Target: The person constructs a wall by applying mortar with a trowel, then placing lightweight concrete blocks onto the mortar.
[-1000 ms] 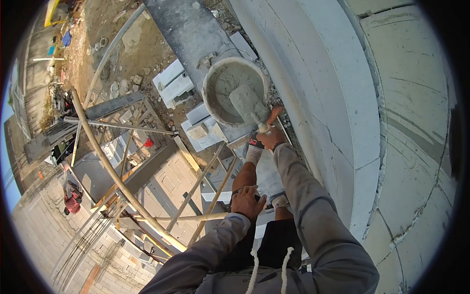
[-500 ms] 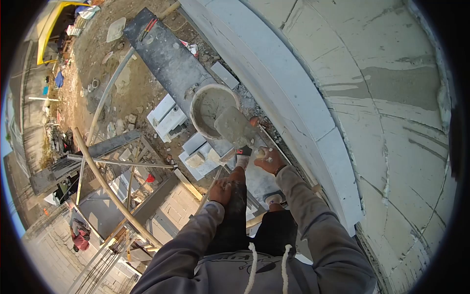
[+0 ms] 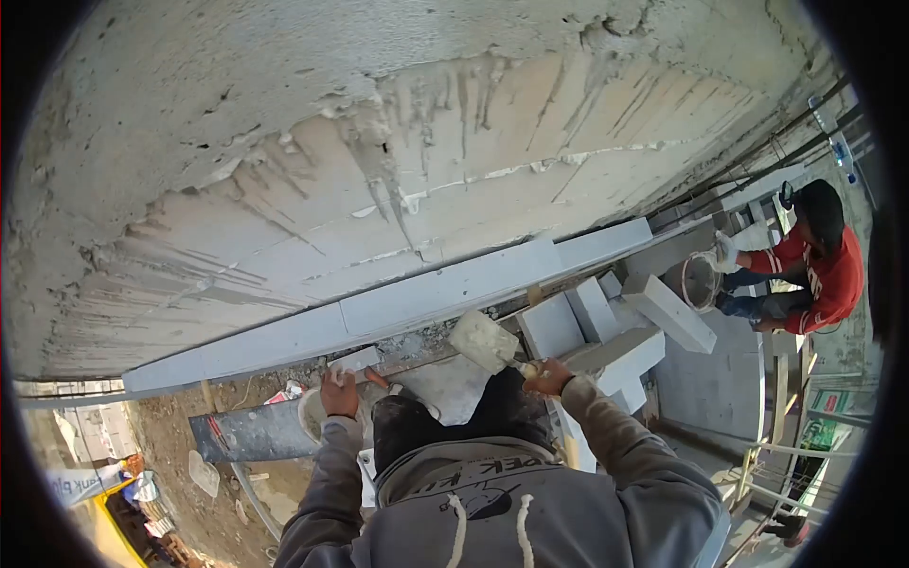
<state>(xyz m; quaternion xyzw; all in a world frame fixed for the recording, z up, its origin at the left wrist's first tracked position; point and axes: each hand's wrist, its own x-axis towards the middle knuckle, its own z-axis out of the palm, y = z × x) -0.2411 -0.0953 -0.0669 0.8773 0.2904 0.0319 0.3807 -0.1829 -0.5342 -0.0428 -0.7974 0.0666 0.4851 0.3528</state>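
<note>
My right hand (image 3: 547,377) grips the handle of a trowel (image 3: 483,341), whose blade carries a slab of grey mortar and is raised toward the white block course (image 3: 436,289) of the wall. My left hand (image 3: 339,393) is lower left, fingers spread, resting by a small white block piece (image 3: 356,361) on the ledge. The rim of the mortar bucket (image 3: 309,414) shows just left of that hand. My grey hooded top fills the bottom of the view.
A rough plastered wall (image 3: 379,142) fills the upper view. Loose white blocks (image 3: 606,322) lie on the platform to the right. A co-worker in red (image 3: 819,260) crouches far right beside another bucket (image 3: 701,281). Ground and a dark plank (image 3: 251,435) lie far below.
My view has swung from the ground and bucket up to the wall. The trowel, loaded with mortar, has left the bucket and risen toward the blocks. My left hand came off my knee.
</note>
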